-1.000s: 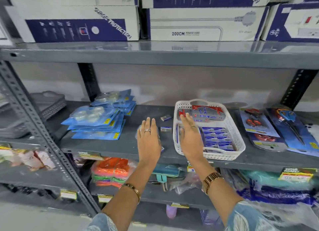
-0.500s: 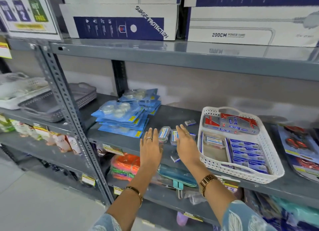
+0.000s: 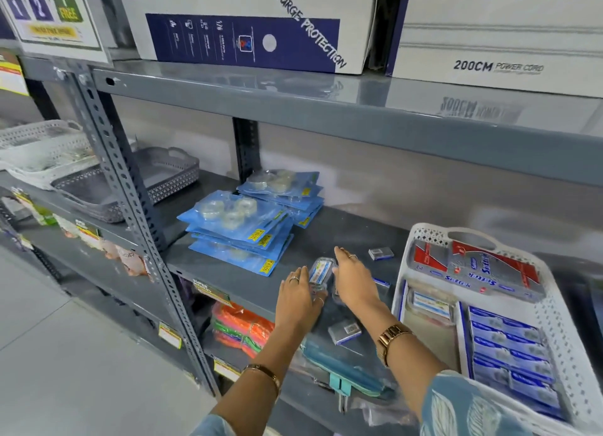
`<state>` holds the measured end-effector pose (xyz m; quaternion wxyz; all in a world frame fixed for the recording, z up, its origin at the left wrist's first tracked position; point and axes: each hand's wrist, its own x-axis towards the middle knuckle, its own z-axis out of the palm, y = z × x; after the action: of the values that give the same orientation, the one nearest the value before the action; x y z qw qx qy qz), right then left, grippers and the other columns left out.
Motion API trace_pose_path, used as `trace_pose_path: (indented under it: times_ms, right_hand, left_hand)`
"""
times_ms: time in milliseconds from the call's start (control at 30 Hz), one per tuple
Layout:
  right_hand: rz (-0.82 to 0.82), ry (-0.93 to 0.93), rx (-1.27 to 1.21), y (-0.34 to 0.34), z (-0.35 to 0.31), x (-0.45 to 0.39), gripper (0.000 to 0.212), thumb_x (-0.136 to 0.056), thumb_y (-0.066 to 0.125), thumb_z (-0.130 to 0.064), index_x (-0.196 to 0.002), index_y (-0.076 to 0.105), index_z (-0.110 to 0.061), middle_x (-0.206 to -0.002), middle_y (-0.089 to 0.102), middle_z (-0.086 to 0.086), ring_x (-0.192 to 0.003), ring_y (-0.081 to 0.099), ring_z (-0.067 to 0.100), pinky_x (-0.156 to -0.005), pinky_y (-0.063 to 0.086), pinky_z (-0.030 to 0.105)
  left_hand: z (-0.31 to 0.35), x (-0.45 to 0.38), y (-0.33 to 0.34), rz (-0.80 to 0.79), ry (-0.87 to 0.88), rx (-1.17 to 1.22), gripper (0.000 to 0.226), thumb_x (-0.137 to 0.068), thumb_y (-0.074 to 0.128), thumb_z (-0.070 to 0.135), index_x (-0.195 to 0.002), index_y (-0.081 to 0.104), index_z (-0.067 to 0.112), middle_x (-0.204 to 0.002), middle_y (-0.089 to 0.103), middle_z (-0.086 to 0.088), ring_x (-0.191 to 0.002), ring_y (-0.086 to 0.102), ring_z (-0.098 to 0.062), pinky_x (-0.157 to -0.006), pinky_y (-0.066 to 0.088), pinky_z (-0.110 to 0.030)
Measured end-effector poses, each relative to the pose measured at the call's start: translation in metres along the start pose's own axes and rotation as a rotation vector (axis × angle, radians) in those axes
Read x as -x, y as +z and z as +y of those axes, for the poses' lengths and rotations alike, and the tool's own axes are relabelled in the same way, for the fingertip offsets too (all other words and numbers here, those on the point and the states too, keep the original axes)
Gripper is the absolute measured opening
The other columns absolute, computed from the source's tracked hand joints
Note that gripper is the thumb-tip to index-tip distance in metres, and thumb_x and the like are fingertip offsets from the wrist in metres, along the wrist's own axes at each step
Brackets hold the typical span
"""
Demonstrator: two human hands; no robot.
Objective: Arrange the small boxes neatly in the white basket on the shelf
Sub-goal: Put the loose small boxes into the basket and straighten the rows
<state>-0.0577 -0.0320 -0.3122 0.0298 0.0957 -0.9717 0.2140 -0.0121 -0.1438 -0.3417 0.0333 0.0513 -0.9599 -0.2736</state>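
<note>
Both hands are open, the left hand [image 3: 298,300] and right hand [image 3: 354,280] flanking a clear case [image 3: 321,272] on the shelf [image 3: 235,272] left of the basket [image 3: 559,324]; better to close on it squarely, then gather the loose boxes [image 3: 344,332] nearby.

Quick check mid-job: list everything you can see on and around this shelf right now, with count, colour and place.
white basket: one, white, right of shelf
blue small boxes: one row in basket, count unclear
clear case: one, inside basket, left part
red-and-silver pack: one, back of basket
loose small boxes: three seen, blue-grey, shelf left of basket
clear oval case: one, between hands
tape packs: two blue stacks, mid shelf
grey basket: one, left bay
power-cord cartons: white-blue, top shelf
left hand: flat, open
right hand: flat, open
</note>
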Motion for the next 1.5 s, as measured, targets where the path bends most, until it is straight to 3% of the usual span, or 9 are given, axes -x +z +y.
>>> trace_pose_path:
  times_ms: [167, 367, 667, 800, 967, 1067, 1167, 1300, 1500]
  right_hand:
    - [-0.082, -0.036, 0.051, 0.003, 0.006, -0.019, 0.058, -0.091, 0.048, 0.002, -0.145, 0.029, -0.008, -0.149, 0.038, 0.013, -0.135, 0.039, 0.029, -0.107, 0.038, 0.037]
    - [-0.127, -0.017, 0.114, 0.012, 0.012, -0.034, 0.045, -0.096, 0.038, -0.005, -0.141, 0.037, -0.012, -0.134, 0.055, 0.018, -0.122, 0.05, 0.034, -0.093, 0.048, 0.041]
    - [-0.046, 0.048, -0.189, 0.006, 0.017, -0.036, 0.028, -0.097, 0.042, -0.011, -0.115, 0.062, -0.005, -0.119, 0.066, 0.017, -0.11, 0.059, 0.034, -0.092, 0.049, 0.04]
    - [0.01, 0.086, -0.305, -0.003, 0.015, -0.028, 0.03, -0.097, 0.043, -0.013, -0.121, 0.059, -0.006, -0.121, 0.065, 0.015, -0.112, 0.06, 0.029, -0.095, 0.05, 0.039]
    - [0.043, 0.131, -0.397, -0.021, 0.02, -0.015, 0.027, -0.096, 0.046, -0.014, -0.12, 0.059, -0.007, -0.119, 0.066, 0.014, -0.107, 0.063, 0.025, -0.086, 0.052, 0.033]
    - [0.089, 0.165, -0.441, -0.036, 0.025, -0.008, 0.026, -0.094, 0.05, -0.011, -0.117, 0.061, -0.005, -0.12, 0.066, 0.013, -0.109, 0.062, 0.025, -0.089, 0.052, 0.035]
    - [0.141, 0.207, -0.487, -0.053, 0.033, 0.001, 0.025, -0.092, 0.053, -0.011, -0.115, 0.063, -0.006, -0.119, 0.067, 0.012, -0.107, 0.063, 0.024, -0.076, 0.051, 0.025]
    - [0.206, 0.272, -0.538, -0.073, 0.049, 0.022, 0.028, -0.091, 0.056, -0.01, -0.118, 0.062, -0.004, -0.121, 0.066, 0.013, -0.109, 0.063, 0.025, -0.085, 0.046, 0.025]
    - [0.24, 0.377, -0.513, -0.087, 0.078, 0.06, 0.029, -0.09, 0.058, -0.009, -0.117, 0.063, 0.0, -0.119, 0.067, 0.017, -0.106, 0.064, 0.028, -0.084, 0.047, 0.027]
  left_hand:
    - [0.0, -0.008, 0.011, 0.019, -0.026, 0.034, 0.061, -0.091, 0.052, 0.042, -0.138, 0.038, 0.006, -0.139, 0.048, -0.013, -0.125, 0.044, -0.028, -0.107, 0.034, -0.035]
    - [-0.002, -0.01, 0.018, 0.009, -0.085, 0.104, 0.063, -0.092, 0.052, 0.042, -0.142, 0.034, 0.008, -0.137, 0.05, -0.012, -0.125, 0.045, -0.027, -0.103, 0.037, -0.034]
    - [0.001, -0.011, 0.006, 0.015, -0.088, 0.173, 0.061, -0.092, 0.056, 0.031, -0.144, 0.033, 0.009, -0.135, 0.05, -0.014, -0.124, 0.045, -0.027, -0.1, 0.038, -0.032]
    - [0.006, -0.014, -0.009, 0.02, -0.035, 0.163, 0.064, -0.091, 0.059, 0.028, -0.145, 0.03, 0.009, -0.143, 0.043, -0.014, -0.129, 0.043, -0.025, -0.104, 0.035, -0.03]
    - [0.017, -0.016, -0.023, 0.004, 0.044, 0.143, 0.064, -0.088, 0.064, 0.023, -0.143, 0.035, 0.009, -0.137, 0.048, -0.014, -0.124, 0.047, -0.025, -0.103, 0.037, -0.03]
    - [0.028, -0.016, -0.028, 0.024, 0.103, 0.18, 0.061, -0.084, 0.068, 0.012, -0.138, 0.042, 0.006, -0.132, 0.051, -0.014, -0.121, 0.049, -0.025, -0.098, 0.036, -0.021]
    - [0.042, -0.016, -0.033, 0.048, 0.169, 0.203, 0.058, -0.079, 0.069, 0.0, -0.134, 0.048, 0.004, -0.127, 0.05, -0.016, -0.119, 0.049, -0.026, -0.09, 0.03, -0.009]
    - [0.068, -0.015, -0.033, 0.0, 0.251, 0.215, 0.06, -0.079, 0.071, 0.003, -0.135, 0.049, 0.006, -0.126, 0.051, -0.017, -0.118, 0.048, -0.025, -0.095, 0.032, -0.014]
    - [0.101, -0.003, -0.022, -0.127, 0.359, 0.257, 0.058, -0.077, 0.071, -0.003, -0.132, 0.052, 0.005, -0.128, 0.055, -0.018, -0.117, 0.055, -0.027, -0.1, 0.042, -0.024]
